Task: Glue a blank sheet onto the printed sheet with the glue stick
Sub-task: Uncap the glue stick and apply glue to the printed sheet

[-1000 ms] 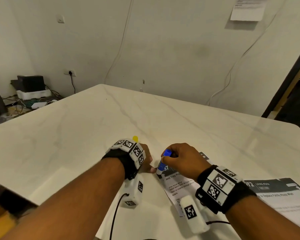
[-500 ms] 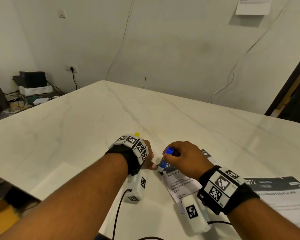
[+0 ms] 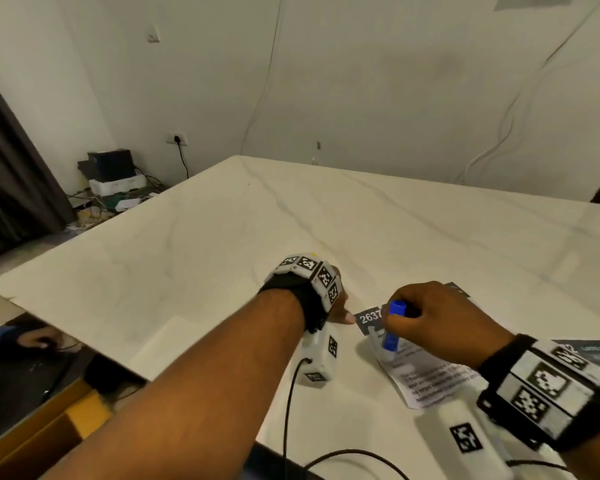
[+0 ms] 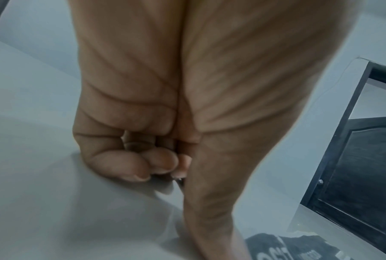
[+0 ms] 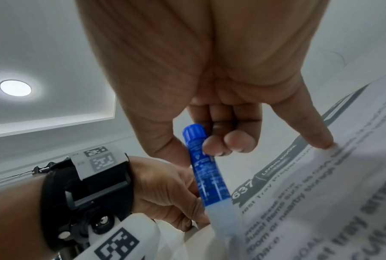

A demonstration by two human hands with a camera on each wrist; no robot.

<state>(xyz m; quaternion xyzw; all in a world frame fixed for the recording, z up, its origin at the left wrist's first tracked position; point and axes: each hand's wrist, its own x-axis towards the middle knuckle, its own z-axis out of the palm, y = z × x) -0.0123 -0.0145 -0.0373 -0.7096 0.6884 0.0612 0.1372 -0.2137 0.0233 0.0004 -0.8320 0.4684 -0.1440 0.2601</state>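
Observation:
A printed sheet [image 3: 426, 379] with a dark header reading 2637 lies on the white marble table [image 3: 291, 220] in front of me. My right hand [image 3: 430, 320] grips a blue glue stick [image 3: 394, 325], tilted, with its pale tip [image 5: 221, 221] down on the sheet's left part. The little finger [image 5: 318, 139] presses the printed sheet [image 5: 321, 193]. My left hand [image 3: 333, 299] rests beside the header corner with its fingers [image 4: 143, 165] curled and the thumb down on the table. A small yellow bit [image 3: 313, 253] shows past its knuckles. A paler rectangle [image 3: 187, 330], perhaps a blank sheet, lies by my left forearm.
A second printed sheet [image 3: 593, 353] lies at the right. Black cables [image 3: 288, 410] trail from the wrist cameras over the near table edge. Beyond the table's left edge are a cardboard box [image 3: 49, 427] and floor clutter [image 3: 115, 181].
The glue stick has slid from the sheet's top left corner down toward me, uncovering the number in the header. My left hand stays by the corner. The head view has turned left.

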